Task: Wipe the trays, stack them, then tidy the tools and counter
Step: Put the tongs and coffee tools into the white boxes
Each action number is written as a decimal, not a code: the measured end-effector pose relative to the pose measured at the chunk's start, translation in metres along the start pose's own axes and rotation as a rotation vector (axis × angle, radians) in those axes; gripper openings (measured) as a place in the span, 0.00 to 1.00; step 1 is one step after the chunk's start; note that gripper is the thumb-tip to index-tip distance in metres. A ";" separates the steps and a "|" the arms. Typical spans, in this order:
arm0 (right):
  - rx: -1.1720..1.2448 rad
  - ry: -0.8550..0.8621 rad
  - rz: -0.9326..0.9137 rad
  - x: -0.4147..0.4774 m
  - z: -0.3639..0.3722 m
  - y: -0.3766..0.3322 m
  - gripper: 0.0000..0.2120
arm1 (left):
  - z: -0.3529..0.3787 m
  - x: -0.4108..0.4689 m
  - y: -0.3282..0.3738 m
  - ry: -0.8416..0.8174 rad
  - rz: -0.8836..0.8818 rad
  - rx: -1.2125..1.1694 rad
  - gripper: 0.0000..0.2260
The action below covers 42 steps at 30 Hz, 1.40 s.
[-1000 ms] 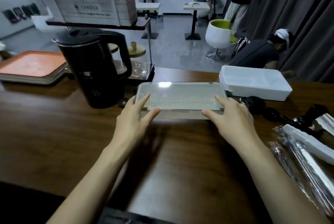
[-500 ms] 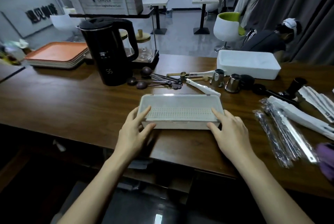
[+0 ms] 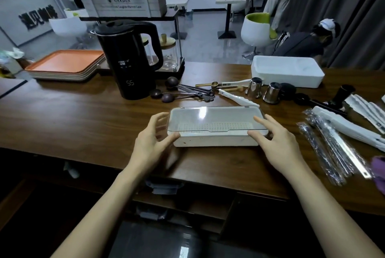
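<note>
A white box (image 3: 214, 141) with a clear lid lies near the front edge of the wooden counter (image 3: 73, 120). My left hand (image 3: 150, 143) is at its left end, fingers spread and just off the side, thumb touching the front corner. My right hand (image 3: 277, 143) grips the right end, thumb and forefinger on the lid. A stack of orange trays (image 3: 64, 63) sits at the far left. Dark measuring spoons (image 3: 183, 93), two steel cups (image 3: 255, 87) and a white scoop (image 3: 237, 98) lie loose behind the box.
A black kettle (image 3: 129, 59) reading 55 stands behind and left of the box. A white foam tray (image 3: 287, 72) sits at the back right. Plastic-wrapped utensils (image 3: 333, 147), a black tamper (image 3: 341, 95) and a purple cloth (image 3: 379, 170) crowd the right side.
The box has come from beside the kettle toward the counter's front edge with both hands on it. My left fingers have now lifted off its end.
</note>
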State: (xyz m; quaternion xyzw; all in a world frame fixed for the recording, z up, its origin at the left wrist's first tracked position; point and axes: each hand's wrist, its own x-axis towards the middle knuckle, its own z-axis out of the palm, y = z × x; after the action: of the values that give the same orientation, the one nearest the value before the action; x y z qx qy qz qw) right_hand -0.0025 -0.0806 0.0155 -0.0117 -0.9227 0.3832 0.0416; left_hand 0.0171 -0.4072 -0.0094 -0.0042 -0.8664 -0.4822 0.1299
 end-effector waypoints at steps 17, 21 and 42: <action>0.204 0.056 0.046 0.017 -0.002 0.002 0.26 | 0.005 0.033 -0.008 -0.249 0.199 0.206 0.28; 0.265 0.131 0.120 0.011 0.006 0.003 0.42 | 0.011 0.029 -0.004 -0.241 0.242 0.207 0.29; 0.106 0.037 0.151 -0.019 -0.021 0.052 0.30 | 0.064 -0.014 0.029 -0.327 0.126 -0.053 0.54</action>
State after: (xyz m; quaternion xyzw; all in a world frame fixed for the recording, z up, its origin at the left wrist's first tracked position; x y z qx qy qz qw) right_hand 0.0173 -0.0301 -0.0077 -0.0861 -0.8966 0.4334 0.0304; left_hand 0.0200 -0.3361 -0.0203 -0.1402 -0.8609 -0.4887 0.0170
